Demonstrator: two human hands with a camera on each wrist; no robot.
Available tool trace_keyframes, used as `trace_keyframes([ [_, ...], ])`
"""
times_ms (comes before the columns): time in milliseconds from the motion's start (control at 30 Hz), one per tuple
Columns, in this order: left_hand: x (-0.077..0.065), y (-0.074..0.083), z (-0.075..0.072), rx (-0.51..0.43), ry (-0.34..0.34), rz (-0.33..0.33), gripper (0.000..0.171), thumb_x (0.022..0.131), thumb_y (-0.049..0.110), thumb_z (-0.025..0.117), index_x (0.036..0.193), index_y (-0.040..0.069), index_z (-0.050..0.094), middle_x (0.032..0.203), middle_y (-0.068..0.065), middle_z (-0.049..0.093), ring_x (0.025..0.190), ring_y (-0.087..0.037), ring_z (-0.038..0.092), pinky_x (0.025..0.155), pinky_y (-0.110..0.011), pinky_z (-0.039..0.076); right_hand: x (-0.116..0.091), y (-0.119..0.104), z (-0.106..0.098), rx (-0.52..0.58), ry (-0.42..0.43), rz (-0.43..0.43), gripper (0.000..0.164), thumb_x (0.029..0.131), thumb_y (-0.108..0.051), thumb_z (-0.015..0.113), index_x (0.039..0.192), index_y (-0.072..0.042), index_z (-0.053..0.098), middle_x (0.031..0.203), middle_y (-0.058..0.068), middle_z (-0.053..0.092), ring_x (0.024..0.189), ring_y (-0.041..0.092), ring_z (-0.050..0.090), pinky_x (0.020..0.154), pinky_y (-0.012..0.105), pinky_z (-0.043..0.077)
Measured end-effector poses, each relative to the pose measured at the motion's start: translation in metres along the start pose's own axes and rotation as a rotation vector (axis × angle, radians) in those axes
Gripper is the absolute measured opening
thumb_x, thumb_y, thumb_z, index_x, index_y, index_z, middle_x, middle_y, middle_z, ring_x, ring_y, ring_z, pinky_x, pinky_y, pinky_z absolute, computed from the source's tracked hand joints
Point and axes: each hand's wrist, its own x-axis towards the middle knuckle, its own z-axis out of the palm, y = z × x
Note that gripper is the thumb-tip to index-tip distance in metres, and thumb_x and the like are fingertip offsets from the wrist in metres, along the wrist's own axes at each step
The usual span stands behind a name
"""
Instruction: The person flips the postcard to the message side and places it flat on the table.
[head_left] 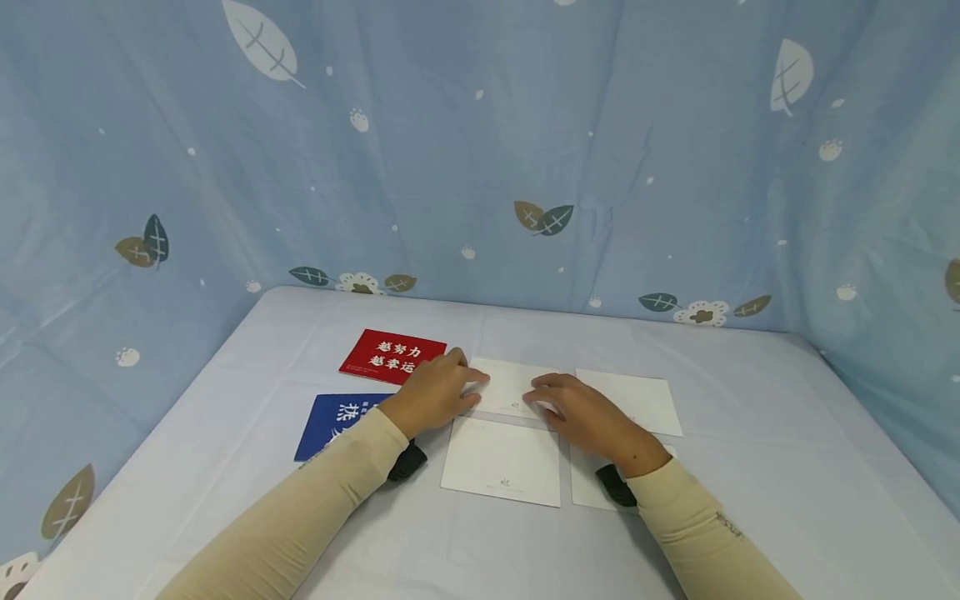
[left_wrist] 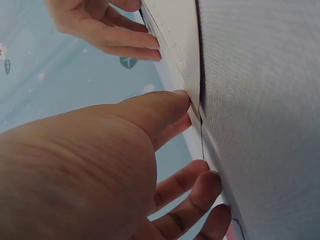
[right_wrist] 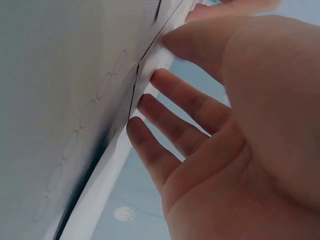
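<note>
A white card [head_left: 512, 390] lies flat on the table between the two hands, with small print near its front edge. My left hand [head_left: 438, 392] touches its left side with thumb and fingertips, fingers loosely bent. On its right side rest the fingertips of my right hand [head_left: 581, 412], fingers spread and relaxed. In the left wrist view, the left thumb [left_wrist: 172, 102] meets the corner of a card [left_wrist: 175, 45] printed with a row of circles. The right wrist view shows the right fingers [right_wrist: 165, 130] along a card edge; their exact contact is unclear.
Closer to the person lies another white card [head_left: 502, 458]. To the right are a white card [head_left: 637, 400] and one partly under the right wrist [head_left: 585, 483]. A red card [head_left: 390, 354] and a blue card [head_left: 326, 421] with white characters lie left, partly covered.
</note>
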Motion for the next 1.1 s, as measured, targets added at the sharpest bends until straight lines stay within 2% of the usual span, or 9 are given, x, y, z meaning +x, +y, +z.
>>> trace_keyframes([
  [333, -0.0007, 0.0001, 0.0007, 0.006, -0.008, -0.004, 0.039, 0.092, 0.031, 0.074, 0.130, 0.024, 0.069, 0.118, -0.009, 0.062, 0.098, -0.019, 0.062, 0.086, -0.035, 0.056, -0.0011, -0.0016, -0.0007, 0.009, -0.006, 0.000, 0.030, 0.095, -0.009, 0.067, 0.125, -0.009, 0.069, 0.140, 0.017, 0.058, 0.133, 0.035, 0.053, 0.105, 0.048, 0.049],
  [1100, -0.0007, 0.0006, -0.0003, 0.030, -0.009, 0.004, 0.041, 0.092, 0.033, 0.073, 0.132, 0.024, 0.068, 0.119, -0.009, 0.062, 0.101, -0.020, 0.062, 0.087, -0.036, 0.057, -0.0017, -0.0031, -0.0026, 0.000, -0.019, 0.011, 0.031, 0.095, -0.012, 0.068, 0.126, -0.010, 0.068, 0.141, 0.017, 0.056, 0.134, 0.035, 0.051, 0.106, 0.048, 0.048],
])
